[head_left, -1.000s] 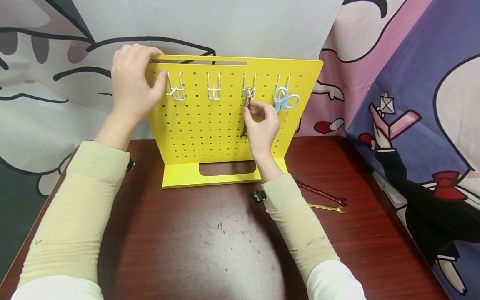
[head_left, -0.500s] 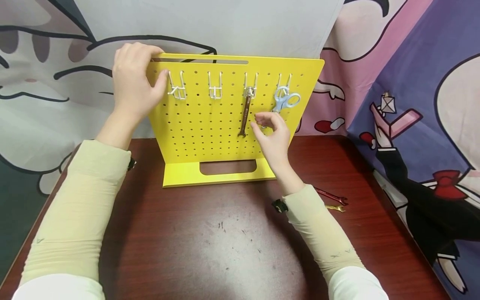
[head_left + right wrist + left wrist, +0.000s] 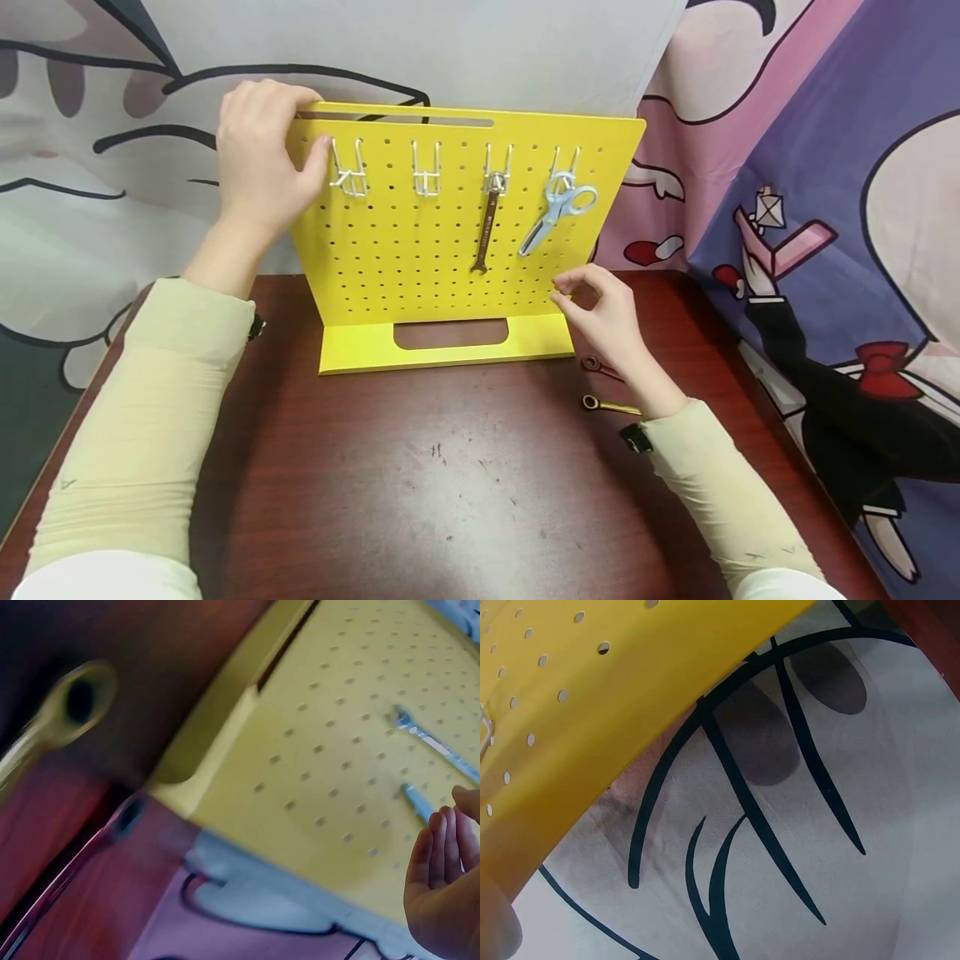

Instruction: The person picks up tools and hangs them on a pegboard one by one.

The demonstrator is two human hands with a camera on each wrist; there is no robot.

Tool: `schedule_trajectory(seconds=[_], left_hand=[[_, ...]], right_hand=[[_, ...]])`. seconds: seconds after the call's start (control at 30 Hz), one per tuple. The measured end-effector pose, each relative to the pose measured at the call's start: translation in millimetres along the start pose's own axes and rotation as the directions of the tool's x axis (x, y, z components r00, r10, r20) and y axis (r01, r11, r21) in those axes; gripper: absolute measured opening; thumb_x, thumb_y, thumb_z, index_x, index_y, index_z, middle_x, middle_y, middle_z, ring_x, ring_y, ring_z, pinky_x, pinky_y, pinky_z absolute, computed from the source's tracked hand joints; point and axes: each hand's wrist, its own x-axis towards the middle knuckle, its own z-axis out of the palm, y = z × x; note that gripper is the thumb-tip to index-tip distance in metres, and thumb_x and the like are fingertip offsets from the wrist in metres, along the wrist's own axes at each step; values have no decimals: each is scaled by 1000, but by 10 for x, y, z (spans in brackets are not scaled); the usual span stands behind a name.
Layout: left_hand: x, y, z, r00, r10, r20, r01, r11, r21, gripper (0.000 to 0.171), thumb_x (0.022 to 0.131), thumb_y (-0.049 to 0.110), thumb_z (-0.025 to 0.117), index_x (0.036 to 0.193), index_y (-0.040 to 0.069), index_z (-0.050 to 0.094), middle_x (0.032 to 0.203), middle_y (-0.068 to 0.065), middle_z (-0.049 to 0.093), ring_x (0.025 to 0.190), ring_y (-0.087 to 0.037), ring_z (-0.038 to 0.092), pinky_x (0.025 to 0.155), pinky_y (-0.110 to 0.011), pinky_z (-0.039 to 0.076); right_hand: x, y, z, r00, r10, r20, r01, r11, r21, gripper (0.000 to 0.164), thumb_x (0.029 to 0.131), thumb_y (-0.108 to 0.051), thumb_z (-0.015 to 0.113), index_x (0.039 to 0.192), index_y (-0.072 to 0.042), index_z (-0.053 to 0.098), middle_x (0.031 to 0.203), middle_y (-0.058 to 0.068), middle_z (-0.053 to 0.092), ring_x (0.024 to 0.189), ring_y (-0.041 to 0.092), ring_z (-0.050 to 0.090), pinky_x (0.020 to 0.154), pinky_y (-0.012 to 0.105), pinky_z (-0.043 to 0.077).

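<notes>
Brown wrench (image 3: 487,227) up, right hand (image 3: 603,312) unloaded

Your left hand (image 3: 262,154) grips the yellow pegboard (image 3: 356,347) near its top left corner, fingers over the edge, thumb on the front. Your right hand is near the lower right edge, thumb and fingertips curved close to each other with nothing visible between them. The brown wrench hangs by its ring on the third hook (image 3: 489,160), beside the scissors (image 3: 553,212). The step in hand looks like hanging tools, this wrench done. The red wrench (image 3: 611,372) and golden wrench (image 3: 618,408) lie on the table (image 3: 420,483), partly hidden by your right forearm (image 3: 652,379). Next probably calls for pinching one and lining its ring up with the second hook (image 3: 427,182), board held steady.
</notes>
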Motion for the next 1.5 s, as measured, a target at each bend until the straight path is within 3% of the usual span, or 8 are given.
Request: schedule_trajectory(seconds=[0.17,0.37,0.53,0.7,0.97,1.23,1.5], left_hand=[[-6,-9,-9,1000,7,1,-7,1000,5,38,98,19,60,127,-5,65,119,-27,68,112,-46,52,108,-47,36],[-6,-6,-7,1000,8,1,-8,1000,6,38,99,19,60,128,-5,65,120,-26,69,112,-46,52,110,-48,36],[-5,-13,1,1000,8,-2,-8,1000,2,38,98,19,60,127,-5,66,121,-26,69,112,-46,52,111,-48,37],[-5,-11,-2,1000,9,-1,-9,1000,10,38,99,19,60,128,-5,66,122,-26,69,113,-46,53,111,-48,37],[-9,-8,-9,1000,17,4,-17,1000,20,38,100,20,59,128,-6,65,122,-27,69,113,-47,52,111,-50,37],[-12,-7,-14,1000,6,3,-7,1000,20,38,99,20,59,128,-5,65,121,-26,69,113,-46,53,112,-49,37],[-10,-19,-5,1000,26,11,-26,999,30,39,101,21,58,128,-5,64,122,-27,68,114,-47,52,112,-49,36]], right_hand=[[-139,196,-169,993,12,115,2,993,-116,17,88,0,82,104,-4,77,98,10,76,92,21,70,85,14,46],[-277,453,-325,968,81,238,-46,988,-148,18,87,-1,83,103,-7,78,96,7,77,89,17,69,83,9,48],[-362,654,-466,933,134,333,-83,983,-162,18,87,-2,84,104,-4,78,93,6,77,84,5,66,79,18,54],[-460,838,-594,889,211,407,-135,969,-208,18,87,-3,84,104,-5,78,92,5,77,83,1,64,79,16,51],[-595,1077,-715,837,305,454,-225,949,-222,19,87,-4,84,105,-2,77,93,9,77,81,0,64,76,14,51],[-675,1240,-768,798,334,502,-216,935,-280,19,85,-6,86,102,-5,78,90,5,76,82,2,63,76,17,50],[-733,1332,-769,778,353,519,-230,930,-288,18,86,-6,86,101,-5,77,88,4,74,80,2,62,74,18,50]])
